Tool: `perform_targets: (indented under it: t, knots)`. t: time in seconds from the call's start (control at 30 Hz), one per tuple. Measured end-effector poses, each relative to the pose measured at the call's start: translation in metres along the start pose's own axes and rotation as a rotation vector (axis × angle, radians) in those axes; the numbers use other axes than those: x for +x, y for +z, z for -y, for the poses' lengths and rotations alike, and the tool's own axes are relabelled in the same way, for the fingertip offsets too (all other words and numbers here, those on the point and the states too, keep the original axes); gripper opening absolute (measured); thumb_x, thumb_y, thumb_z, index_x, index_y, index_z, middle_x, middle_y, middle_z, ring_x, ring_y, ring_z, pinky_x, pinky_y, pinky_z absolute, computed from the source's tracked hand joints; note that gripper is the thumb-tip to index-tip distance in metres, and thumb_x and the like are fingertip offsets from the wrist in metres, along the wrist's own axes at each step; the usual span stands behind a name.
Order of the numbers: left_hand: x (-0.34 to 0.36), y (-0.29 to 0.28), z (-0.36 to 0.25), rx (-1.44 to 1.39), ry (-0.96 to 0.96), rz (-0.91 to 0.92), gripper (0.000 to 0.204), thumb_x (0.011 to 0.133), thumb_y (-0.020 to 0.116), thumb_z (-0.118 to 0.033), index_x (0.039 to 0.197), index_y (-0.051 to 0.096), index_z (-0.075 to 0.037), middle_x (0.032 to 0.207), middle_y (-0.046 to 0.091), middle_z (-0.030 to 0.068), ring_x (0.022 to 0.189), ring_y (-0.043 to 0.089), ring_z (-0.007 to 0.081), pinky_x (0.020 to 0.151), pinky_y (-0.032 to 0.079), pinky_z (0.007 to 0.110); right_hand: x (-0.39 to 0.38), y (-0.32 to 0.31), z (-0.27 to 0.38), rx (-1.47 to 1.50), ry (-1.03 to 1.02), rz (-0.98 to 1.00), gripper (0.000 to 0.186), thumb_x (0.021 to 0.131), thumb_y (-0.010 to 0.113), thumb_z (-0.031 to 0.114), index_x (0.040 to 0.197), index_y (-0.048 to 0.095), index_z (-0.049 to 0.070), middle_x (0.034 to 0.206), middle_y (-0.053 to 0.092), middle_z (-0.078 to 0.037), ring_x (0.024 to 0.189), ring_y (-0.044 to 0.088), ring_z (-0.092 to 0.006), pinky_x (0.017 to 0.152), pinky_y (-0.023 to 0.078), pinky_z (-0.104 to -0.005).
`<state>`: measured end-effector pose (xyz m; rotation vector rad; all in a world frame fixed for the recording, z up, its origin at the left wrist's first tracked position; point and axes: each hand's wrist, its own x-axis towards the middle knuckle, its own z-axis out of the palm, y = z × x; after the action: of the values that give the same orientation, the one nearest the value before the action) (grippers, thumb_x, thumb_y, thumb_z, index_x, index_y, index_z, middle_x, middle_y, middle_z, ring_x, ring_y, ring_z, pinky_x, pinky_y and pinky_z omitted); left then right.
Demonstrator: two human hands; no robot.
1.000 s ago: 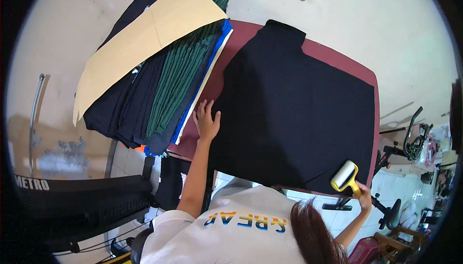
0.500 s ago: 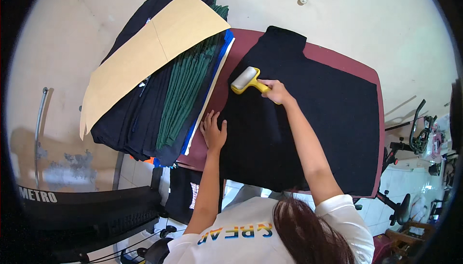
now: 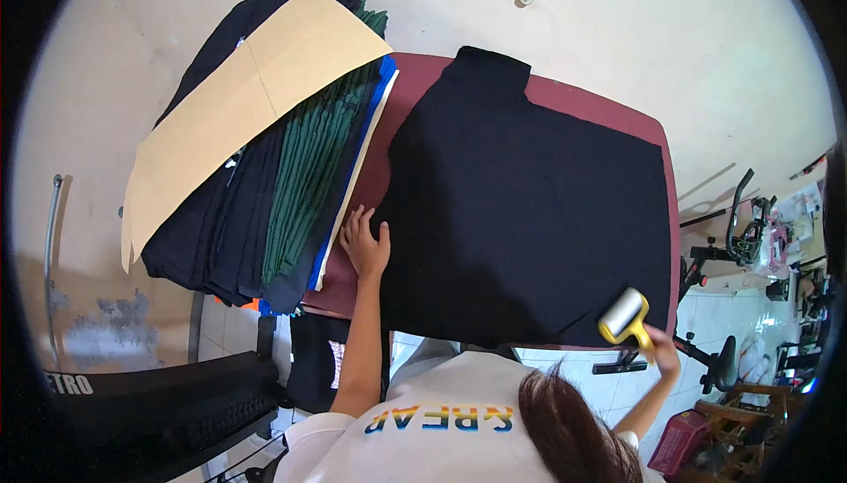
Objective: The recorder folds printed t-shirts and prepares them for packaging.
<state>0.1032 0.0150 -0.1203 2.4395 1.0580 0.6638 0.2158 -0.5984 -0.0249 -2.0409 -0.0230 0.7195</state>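
The roller (image 3: 623,313) is white, its handle (image 3: 640,335) yellow, the cloth (image 3: 529,209) plain black, the table (image 3: 415,82) maroon, the fabric stack (image 3: 309,174) black, green and blue, the sheet (image 3: 256,104) tan, the shirt (image 3: 423,386) white with multicoloured letters.

Cloth (image 3: 529,209) on table (image 3: 598,111), fabric stack (image 3: 309,174) left, roller (image 3: 623,314) at near right corner

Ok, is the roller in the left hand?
No, the right hand grips the yellow-handled roller, while the left hand lies at the left edge of the black fabric.
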Motion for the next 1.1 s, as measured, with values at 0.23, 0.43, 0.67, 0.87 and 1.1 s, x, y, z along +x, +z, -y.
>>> perform_targets:
  t: [0.23, 0.43, 0.67, 0.87, 1.1]
  knots:
    - [0.001, -0.001, -0.005, 0.037, -0.060, 0.055, 0.038, 0.080, 0.054, -0.027, 0.115, 0.049, -0.013, 0.127, 0.042, 0.0053, 0.124, 0.032, 0.0238, 0.103, 0.016, 0.046, -0.010, -0.012, -0.003, 0.064, 0.042, 0.041, 0.065, 0.052, 0.059, -0.012, 0.116, 0.053, -0.001, 0.102, 0.058, -0.002, 0.091, 0.054, -0.0137, 0.074, 0.045, -0.0237]
    - [0.001, 0.000, -0.003, 0.041, -0.039, 0.028, 0.039, 0.080, 0.053, -0.027, 0.116, 0.048, -0.015, 0.128, 0.042, 0.0051, 0.125, 0.031, 0.0234, 0.103, 0.014, 0.048, 0.187, 0.130, 0.150, -0.016, -0.420, 0.338, 0.058, 0.069, 0.064, -0.005, 0.123, 0.049, 0.010, 0.097, 0.057, 0.001, 0.083, 0.053, -0.0090, 0.071, 0.046, -0.0240]
    - [-0.040, -0.017, -0.058, -0.012, 0.198, 0.136, 0.053, 0.073, 0.061, -0.033, 0.122, 0.046, -0.022, 0.137, 0.031, 0.0064, 0.130, 0.021, 0.0294, 0.097, -0.004, 0.064, 0.317, 0.294, 0.303, -0.420, -0.581, -0.050, 0.057, 0.072, 0.066, 0.019, 0.126, 0.046, 0.019, 0.105, 0.059, -0.018, 0.099, 0.056, -0.0302, 0.084, 0.044, -0.0364]
    - [-0.092, -0.008, -0.092, 0.112, 0.236, 0.468, 0.054, 0.080, 0.052, -0.039, 0.129, 0.041, -0.022, 0.142, 0.022, 0.0083, 0.132, 0.013, 0.0344, 0.096, 0.000, 0.066, 0.283, 0.270, 0.258, -0.518, -0.600, -0.037, 0.056, 0.075, 0.062, 0.024, 0.128, 0.043, 0.025, 0.099, 0.059, -0.021, 0.093, 0.057, -0.0340, 0.082, 0.044, -0.0393]
    - [-0.094, -0.001, -0.079, 0.119, 0.342, 0.421, 0.050, 0.083, 0.047, -0.037, 0.129, 0.041, -0.017, 0.141, 0.025, 0.0106, 0.131, 0.014, 0.0362, 0.099, 0.002, 0.062, 0.060, 0.106, 0.086, 0.100, -0.236, 0.322, 0.058, 0.073, 0.064, 0.000, 0.126, 0.047, 0.015, 0.088, 0.058, 0.002, 0.076, 0.050, -0.0050, 0.068, 0.044, -0.0224]
